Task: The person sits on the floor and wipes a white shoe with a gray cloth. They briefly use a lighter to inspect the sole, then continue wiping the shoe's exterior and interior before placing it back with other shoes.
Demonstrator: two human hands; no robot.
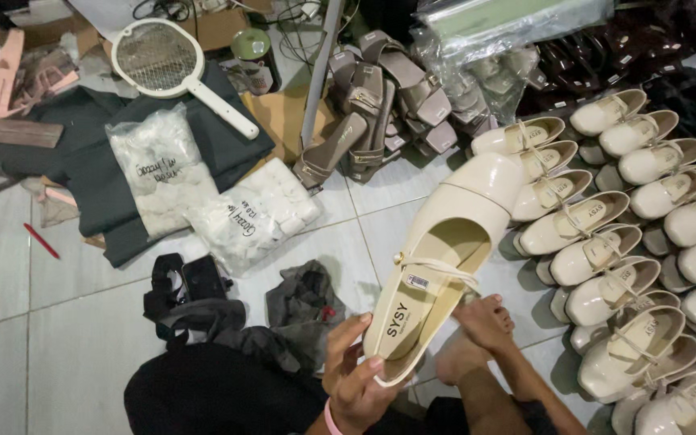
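My left hand (354, 379) grasps the heel of a cream strapped shoe (445, 250), toe pointing far-right. Right hand not visible. Rows of cream shoes (638, 242) crowd its right edge; bare floor tiles (42, 322) lie open left, past the dark cloth (304, 302).

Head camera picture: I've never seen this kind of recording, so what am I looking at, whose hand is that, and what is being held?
The camera sits on a person's head and looks down, so the view is their own lap and the tiled floor where they sit. There is no machine, only bare hands. One hand, seemingly the left, grips the heel of a cream shoe with a thin strap; the other hand is out of sight. What shows beside it is the person's bare foot. To the right lie rows of matching cream shoes. Farther off are taupe sandals, two bags of white pieces on dark cloth, and a white racket-shaped swatter.
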